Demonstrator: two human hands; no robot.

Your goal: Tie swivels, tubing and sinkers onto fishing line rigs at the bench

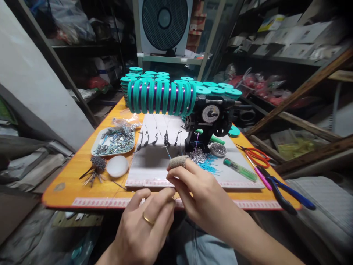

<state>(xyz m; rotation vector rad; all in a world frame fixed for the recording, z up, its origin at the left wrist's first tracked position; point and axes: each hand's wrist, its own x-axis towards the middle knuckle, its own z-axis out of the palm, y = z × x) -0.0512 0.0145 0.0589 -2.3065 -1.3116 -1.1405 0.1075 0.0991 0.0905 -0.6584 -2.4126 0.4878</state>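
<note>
My left hand (147, 224), with a gold ring, is closed in a pinch at the front edge of the white board (154, 173). What its fingertips hold is too small or hidden to make out. Touching it, my right hand (195, 186) is also closed, its thumb and fingers together and a knitted cover (178, 162) on one finger. A thin wire (167, 151) with a bluish section comes down to these right fingers. Above, teal spools (161, 97) wound with purple wire sit in a row on a black winding device (211, 114). Small dark pieces (166, 138) hang below on fine strands.
A tray (95, 141) of small tubes, a white round lid (117, 166) and a dark bundle (96, 165) lie left. Silvery beads (198, 156), blue strips (208, 165), a green-handled tool (239, 169), orange scissors (257, 156) and blue pliers (292, 193) lie right.
</note>
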